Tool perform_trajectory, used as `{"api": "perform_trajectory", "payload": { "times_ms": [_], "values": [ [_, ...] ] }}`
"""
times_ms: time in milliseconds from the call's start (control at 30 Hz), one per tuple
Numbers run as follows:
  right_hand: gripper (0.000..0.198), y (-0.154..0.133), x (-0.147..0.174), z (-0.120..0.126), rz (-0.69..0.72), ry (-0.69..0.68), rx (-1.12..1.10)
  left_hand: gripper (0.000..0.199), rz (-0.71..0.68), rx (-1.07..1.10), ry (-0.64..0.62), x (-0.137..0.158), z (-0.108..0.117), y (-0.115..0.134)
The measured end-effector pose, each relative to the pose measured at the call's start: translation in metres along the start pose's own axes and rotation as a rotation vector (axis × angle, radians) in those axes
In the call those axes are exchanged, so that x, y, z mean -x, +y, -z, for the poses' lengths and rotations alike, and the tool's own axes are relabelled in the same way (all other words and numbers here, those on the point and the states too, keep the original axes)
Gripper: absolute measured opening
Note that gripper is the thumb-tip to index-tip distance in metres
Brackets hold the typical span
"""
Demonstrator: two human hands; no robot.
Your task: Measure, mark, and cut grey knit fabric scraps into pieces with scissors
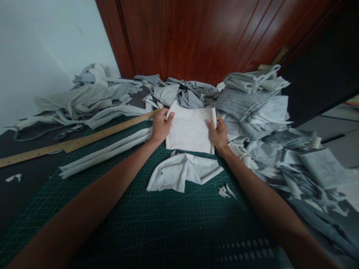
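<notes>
Between my two hands a white rectangular piece of fabric [192, 129] is held up, its upper left corner raised. My left hand [162, 126] pinches its left edge with the thumb in front. On the opposite edge, my right hand [218, 134] grips the cloth the same way, fingers behind it. Just below lies a crumpled white fabric scrap [183, 172] on the green cutting mat [168, 216]. A folded pale strip of cloth [106, 151] lies left of my left hand, beside a long wooden ruler [109, 135].
Piled fabric [238, 104] rises on the right, with more scraps [294, 157] spilling toward the edge. Heaped cloth [78, 99] lies at the back left by the white wall. A brown wooden door [185, 37] stands behind. Small trimmings [226, 191] lie on the mat.
</notes>
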State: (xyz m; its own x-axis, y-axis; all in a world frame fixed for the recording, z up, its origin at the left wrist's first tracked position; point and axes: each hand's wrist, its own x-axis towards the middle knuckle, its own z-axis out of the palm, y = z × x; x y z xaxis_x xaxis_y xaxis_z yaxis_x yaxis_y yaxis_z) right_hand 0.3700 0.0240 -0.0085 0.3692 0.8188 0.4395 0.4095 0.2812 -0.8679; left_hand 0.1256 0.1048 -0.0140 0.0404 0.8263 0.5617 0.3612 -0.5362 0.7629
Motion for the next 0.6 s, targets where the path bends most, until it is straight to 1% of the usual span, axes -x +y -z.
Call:
{"api": "perform_trajectory", "payload": {
  "times_ms": [100, 233, 300, 400, 533, 600],
  "values": [
    [0.053, 0.0018, -0.0013, 0.001, 0.0, 0.002, -0.069, 0.03, 0.077, 0.083, -0.002, -0.0006, 0.0008, 0.0012],
    [0.062, 0.0054, -0.0025, 0.0039, 0.003, 0.046, -0.069, 0.025, 0.083, 0.142, 0.055, -0.0011, 0.0017, 0.0024],
    [0.064, 0.0067, -0.0029, 0.0047, -0.005, 0.076, -0.062, 0.024, 0.096, 0.166, 0.048, -0.0015, 0.0024, 0.0026],
    [0.061, 0.0066, -0.0029, 0.0043, -0.003, 0.075, -0.092, 0.027, 0.113, 0.175, 0.031, -0.0029, 0.0037, 0.002],
    [0.058, 0.0046, -0.0032, 0.003, -0.021, 0.02, -0.122, 0.04, 0.076, 0.14, 0.085, -0.0063, 0.0049, 0.0003],
    [0.056, 0.0043, -0.0039, 0.003, -0.033, -0.011, -0.132, 0.043, 0.084, 0.15, 0.105, -0.0076, 0.0046, -0.0003]
  ]
}}
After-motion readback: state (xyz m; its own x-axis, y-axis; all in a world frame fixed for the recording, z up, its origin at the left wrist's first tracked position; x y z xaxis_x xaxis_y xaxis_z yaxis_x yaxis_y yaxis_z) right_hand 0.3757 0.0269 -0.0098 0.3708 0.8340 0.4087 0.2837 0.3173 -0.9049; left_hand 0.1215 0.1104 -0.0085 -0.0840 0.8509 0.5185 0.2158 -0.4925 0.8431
